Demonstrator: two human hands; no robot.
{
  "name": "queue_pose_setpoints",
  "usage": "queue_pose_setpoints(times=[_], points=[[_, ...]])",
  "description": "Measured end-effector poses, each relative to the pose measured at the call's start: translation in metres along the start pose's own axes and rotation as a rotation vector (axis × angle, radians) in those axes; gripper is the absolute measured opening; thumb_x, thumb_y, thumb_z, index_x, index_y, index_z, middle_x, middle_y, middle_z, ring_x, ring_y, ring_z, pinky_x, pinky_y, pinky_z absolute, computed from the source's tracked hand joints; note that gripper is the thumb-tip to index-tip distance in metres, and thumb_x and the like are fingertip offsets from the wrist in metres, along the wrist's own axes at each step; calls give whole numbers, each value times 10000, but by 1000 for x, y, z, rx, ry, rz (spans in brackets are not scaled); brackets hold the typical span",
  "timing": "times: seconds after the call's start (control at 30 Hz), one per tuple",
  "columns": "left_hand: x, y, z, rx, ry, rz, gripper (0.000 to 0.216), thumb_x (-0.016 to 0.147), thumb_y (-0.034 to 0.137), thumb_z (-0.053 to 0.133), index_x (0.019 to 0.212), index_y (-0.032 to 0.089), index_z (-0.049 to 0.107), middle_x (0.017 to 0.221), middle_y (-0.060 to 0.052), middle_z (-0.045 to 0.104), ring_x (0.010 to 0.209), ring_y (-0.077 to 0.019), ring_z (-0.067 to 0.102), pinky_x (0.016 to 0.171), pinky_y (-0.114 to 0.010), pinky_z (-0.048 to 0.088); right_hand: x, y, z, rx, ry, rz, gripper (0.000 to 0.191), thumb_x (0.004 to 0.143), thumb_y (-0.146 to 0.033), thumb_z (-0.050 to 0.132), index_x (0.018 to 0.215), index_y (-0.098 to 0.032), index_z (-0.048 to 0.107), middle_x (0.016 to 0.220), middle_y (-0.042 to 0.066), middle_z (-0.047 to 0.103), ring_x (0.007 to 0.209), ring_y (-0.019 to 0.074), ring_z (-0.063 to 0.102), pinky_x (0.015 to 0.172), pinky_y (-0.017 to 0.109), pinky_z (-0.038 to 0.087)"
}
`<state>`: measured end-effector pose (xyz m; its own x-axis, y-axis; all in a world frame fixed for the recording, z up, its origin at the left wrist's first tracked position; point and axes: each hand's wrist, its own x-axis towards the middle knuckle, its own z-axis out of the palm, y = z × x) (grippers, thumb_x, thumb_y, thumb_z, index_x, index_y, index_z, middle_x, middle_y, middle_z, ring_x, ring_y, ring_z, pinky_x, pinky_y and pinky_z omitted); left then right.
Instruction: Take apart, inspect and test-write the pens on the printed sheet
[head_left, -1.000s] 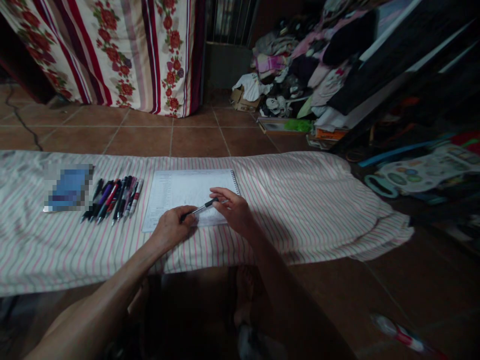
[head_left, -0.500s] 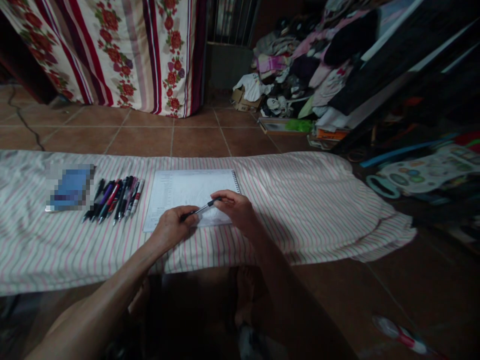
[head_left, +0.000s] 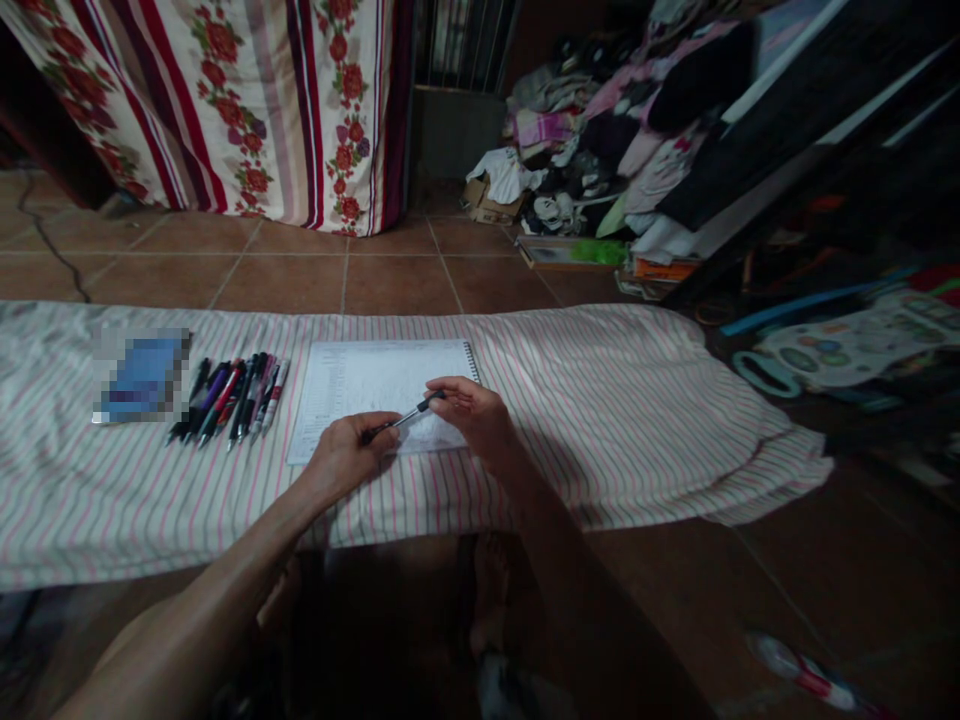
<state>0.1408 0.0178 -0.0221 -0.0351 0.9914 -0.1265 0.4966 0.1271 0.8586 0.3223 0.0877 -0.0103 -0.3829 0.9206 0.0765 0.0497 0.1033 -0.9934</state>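
A pen (head_left: 403,418) with a black grip and silver barrel is held over a white spiral notebook (head_left: 360,385) that lies on a striped cloth (head_left: 600,410). My left hand (head_left: 343,460) grips the pen's dark lower end, fingers curled. At the pen's upper end my right hand (head_left: 474,415) pinches it with fingertips. Both hands hover over the notebook's near right corner.
A row of several pens (head_left: 229,398) lies left of the notebook, beside a blurred blue item (head_left: 141,378). Beyond the cloth are a tiled floor (head_left: 390,275), a floral curtain (head_left: 247,100) and a pile of clothes (head_left: 600,130). Toys and clutter (head_left: 840,345) sit at the right.
Hardly anything differs: both hands and the pen stay over the notebook, with my right hand shifted very slightly up and right.
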Motion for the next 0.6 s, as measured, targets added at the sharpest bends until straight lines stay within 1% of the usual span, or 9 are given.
queue_pose_setpoints(times=[0.13,0.2,0.27,0.37,0.43,0.6], points=[[0,2,0,-28,-14,12,417,778,431,492,1045,154,652,694,-22,650,627,-150,577,590,-262,448,-1,-1,2,38,28,37,286,682,-315,638,937,-184,629,865,42,675,732,129,608,627,252,464],[-1,4,0,-26,-14,16,416,779,436,491,1045,159,652,681,-19,646,617,-148,573,584,-259,446,-2,-2,3,52,28,40,301,682,-317,634,952,-184,630,868,45,675,710,120,595,585,234,444],[-2,5,1,-16,-1,14,418,775,441,497,1047,163,652,679,-21,649,621,-152,581,593,-262,454,-2,-1,4,63,30,35,310,683,-309,627,966,-184,627,877,47,674,707,117,588,574,229,437],[-2,5,3,-39,28,-2,426,768,441,506,1053,158,649,729,-35,669,654,-165,609,626,-274,474,-2,-1,5,88,51,52,346,668,-312,634,988,-183,606,883,53,674,717,125,595,570,233,440],[-1,5,4,-62,38,-4,423,766,438,509,1053,159,648,752,-38,676,661,-164,617,639,-274,482,-1,0,6,104,79,74,352,652,-322,649,968,-177,594,868,59,676,718,134,601,568,238,445],[-1,13,2,-98,-16,9,397,776,411,498,1030,145,647,664,-20,634,566,-133,583,578,-249,461,2,-3,8,140,99,109,316,626,-337,670,884,-169,597,821,54,680,689,133,602,565,244,451]])
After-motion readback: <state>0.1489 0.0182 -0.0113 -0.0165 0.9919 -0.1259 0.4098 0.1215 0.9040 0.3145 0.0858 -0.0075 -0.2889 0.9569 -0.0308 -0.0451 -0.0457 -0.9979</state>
